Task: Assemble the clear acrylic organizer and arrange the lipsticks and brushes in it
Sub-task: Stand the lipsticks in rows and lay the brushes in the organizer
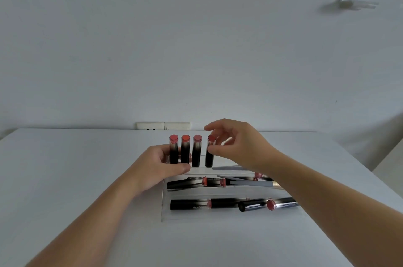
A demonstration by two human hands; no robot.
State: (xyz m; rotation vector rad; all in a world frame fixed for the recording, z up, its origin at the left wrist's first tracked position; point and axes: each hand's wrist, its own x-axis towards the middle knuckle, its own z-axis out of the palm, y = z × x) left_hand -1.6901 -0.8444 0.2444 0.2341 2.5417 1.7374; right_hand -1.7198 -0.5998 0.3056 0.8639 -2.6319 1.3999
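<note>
Room: a plain pale wall (196,48) behind a white table (65,168), with a double wall socket (163,125) just beyond the hands.
Organizer: the clear acrylic organizer (162,205) sits under and between both hands, its stepped tiers nearly invisible but for the edges.
Left hand: the left hand (161,165) wraps the organizer's back-left corner, fingers curled round it beside the two leftmost tubes; likely it steadies the light frame while a tube is seated.
Right hand: the right hand (235,142) pinches the fourth upright lipstick (210,153) between thumb and fingers, apparently lowering it straight into its slot.
Upright row: three standing lipsticks (185,150) stand left of the right hand, black tubes with pink-red tops, evenly spaced.
Lying lipsticks: loose lipsticks (202,204) lie on their sides on the nearer tiers, below both hands, probably awaiting slots.
Brush: a grey-handled brush (250,183) lies under the right wrist across the middle tier.
</note>
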